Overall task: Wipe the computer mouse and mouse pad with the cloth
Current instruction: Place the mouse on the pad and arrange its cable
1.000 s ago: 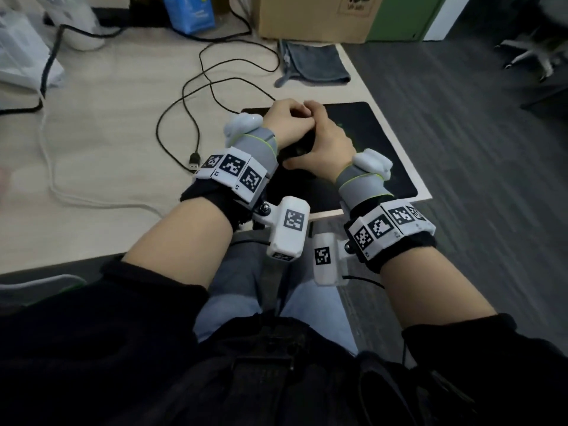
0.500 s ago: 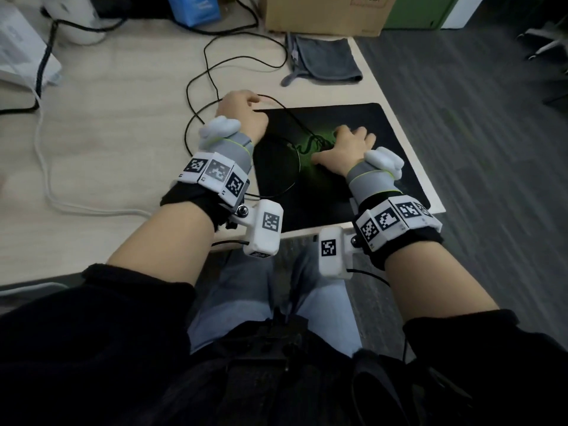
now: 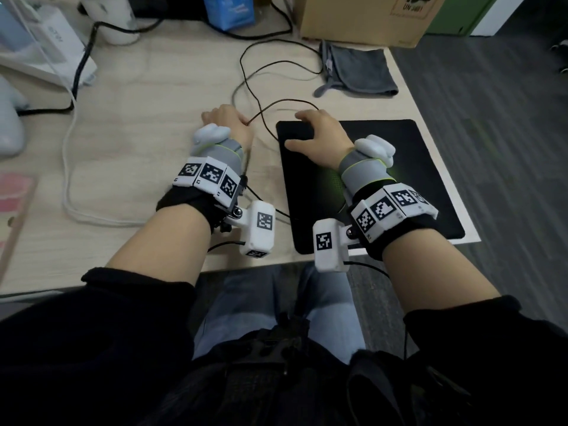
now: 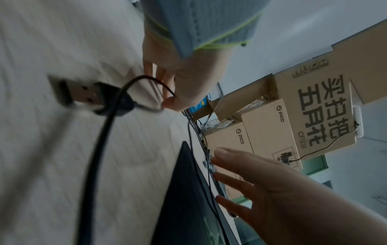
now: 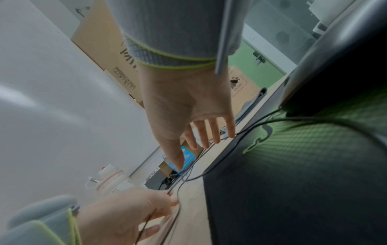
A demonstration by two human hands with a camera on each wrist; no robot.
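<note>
On the light wooden desk (image 3: 147, 124), seen from the head camera, the left hand (image 3: 226, 123) sits just left of the black mouse pad (image 3: 408, 167) and pinches the thin dark cable (image 3: 261, 112). The right hand (image 3: 319, 133) lies over the pad's far left corner with fingers spread, its grip wide. The grey cloth (image 3: 356, 69) lies folded near the far right edge of the desk, well apart from both hands, in front of a cardboard box (image 3: 359, 16). The mouse itself cannot be made out in this view.

From the left wrist camera, the left hand (image 4: 184, 77) pinches the cable (image 4: 146, 78) between thumb and fingertips, and a USB plug (image 4: 81, 94) hangs blurred near the lens. The right hand (image 4: 272, 187) shows fingers spread over the pad's edge (image 4: 188, 190).

From the right wrist camera, the right hand (image 5: 188, 106) reaches out with straight, parted fingers holding nothing, above the pad (image 5: 293, 182) with its green mark. The left hand (image 5: 125, 213) grips the cable (image 5: 176, 189) beside the pad.
</note>
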